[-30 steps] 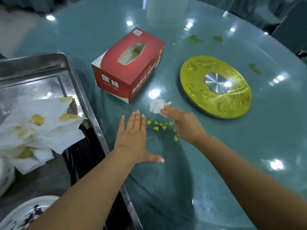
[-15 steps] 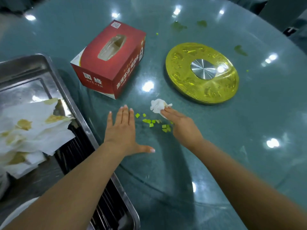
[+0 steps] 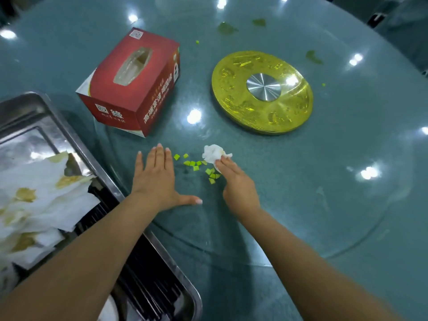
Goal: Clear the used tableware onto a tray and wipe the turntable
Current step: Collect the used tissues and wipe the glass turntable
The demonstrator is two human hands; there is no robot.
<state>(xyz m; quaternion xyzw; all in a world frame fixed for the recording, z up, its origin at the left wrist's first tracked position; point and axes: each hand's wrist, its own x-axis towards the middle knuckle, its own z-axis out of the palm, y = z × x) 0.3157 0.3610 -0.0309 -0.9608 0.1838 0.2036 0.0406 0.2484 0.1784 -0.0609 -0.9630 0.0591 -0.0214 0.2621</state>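
**Wiping under way, scraps not yet gathered**

The clearing looked mostly done; the tray (image 3: 76, 137) at the left already held stained napkins (image 3: 39, 205), and part of a white dish showed at its near end; no tableware stood on the turntable (image 3: 324, 193) in view. The wiping looked only part done; a cluster of green bits (image 3: 196, 166) lay on the glass between the two hands, and further green smears (image 3: 225, 27) and specks sat beyond the gold hub (image 3: 261, 92). The left hand (image 3: 157, 179) lay flat on the glass just left of the bits, fingers straight and together, thumb stuck out sideways; it held nothing. The right hand (image 3: 236, 181) pressed a crumpled tissue (image 3: 214, 154) to the glass with its fingertips, just right of the bits; whether the thumb pinched the tissue could not be told. The turntable was a glossy blue-green glass disc, its near rim curving under the forearms; a red box (image 3: 136, 89) of tissues stood on it, near the tray.
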